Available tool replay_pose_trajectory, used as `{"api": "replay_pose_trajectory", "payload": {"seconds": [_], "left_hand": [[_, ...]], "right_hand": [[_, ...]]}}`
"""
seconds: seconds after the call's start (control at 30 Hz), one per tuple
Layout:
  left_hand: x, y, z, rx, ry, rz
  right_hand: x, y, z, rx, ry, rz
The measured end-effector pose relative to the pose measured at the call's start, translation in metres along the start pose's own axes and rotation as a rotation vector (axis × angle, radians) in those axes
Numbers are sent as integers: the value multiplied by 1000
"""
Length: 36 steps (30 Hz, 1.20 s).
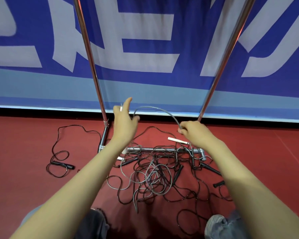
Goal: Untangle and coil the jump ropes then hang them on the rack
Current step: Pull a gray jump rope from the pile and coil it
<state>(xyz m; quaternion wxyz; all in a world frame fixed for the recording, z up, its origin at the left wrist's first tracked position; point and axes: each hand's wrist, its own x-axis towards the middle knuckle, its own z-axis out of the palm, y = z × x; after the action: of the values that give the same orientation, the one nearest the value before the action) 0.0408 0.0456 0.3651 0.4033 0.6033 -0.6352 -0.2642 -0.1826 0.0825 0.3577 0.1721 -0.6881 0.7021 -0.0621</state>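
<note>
A grey jump rope (160, 109) arcs in the air between my two hands. My left hand (124, 122) is raised with the index finger straight; its thumb and other fingers hold the rope's end with something white at the fingers. My right hand (194, 132) pinches the same rope lower down. Below them a tangle of black and grey ropes (154, 176) lies on the floor over the rack's base bar (162, 149). A white handle (177, 140) lies by my right hand. The chrome rack poles (88, 49) (229, 47) rise on both sides.
A separate black rope with black handles (60, 163) lies loose to the left of the rack. A blue banner (145, 40) stands right behind the rack. The floor (24, 144) is red. My knees (221, 225) are at the bottom edge.
</note>
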Motion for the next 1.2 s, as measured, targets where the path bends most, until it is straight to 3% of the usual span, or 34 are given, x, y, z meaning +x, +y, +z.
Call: {"api": "replay_pose_trajectory", "payload": {"seconds": [0.1,0.2,0.33,0.4,0.5,0.63,0.73,0.8,0.87,1.0,1.13,1.2], "left_hand": [[-10,-5,9,65,-227,-63],[-22,3,17,45,-355,92],[-29,8,22,54,-306,262],[-28,10,21,1,-242,286],[-23,20,12,-191,-157,172],[-11,22,-5,-361,-39,57],[1,8,-15,-220,-9,-10],[8,-4,-17,-28,-101,-82],[6,-12,-15,152,-226,-159],[-11,-7,1,154,-322,76],[-22,3,9,102,-302,340],[-24,7,11,31,-277,370]], "right_hand": [[-4,-8,-8,-102,113,-149],[-8,-21,-8,-101,108,-332],[-11,-29,-7,159,113,-368],[-10,-27,-7,171,173,-350],[-7,-18,-1,58,302,-306],[0,-3,4,289,269,-105],[2,-5,6,426,150,-69],[0,-10,5,524,106,-82],[0,-14,3,475,92,-123],[-2,-24,1,236,42,-204],[-10,-36,-2,286,84,-280],[-12,-39,-6,331,91,-290]]}}
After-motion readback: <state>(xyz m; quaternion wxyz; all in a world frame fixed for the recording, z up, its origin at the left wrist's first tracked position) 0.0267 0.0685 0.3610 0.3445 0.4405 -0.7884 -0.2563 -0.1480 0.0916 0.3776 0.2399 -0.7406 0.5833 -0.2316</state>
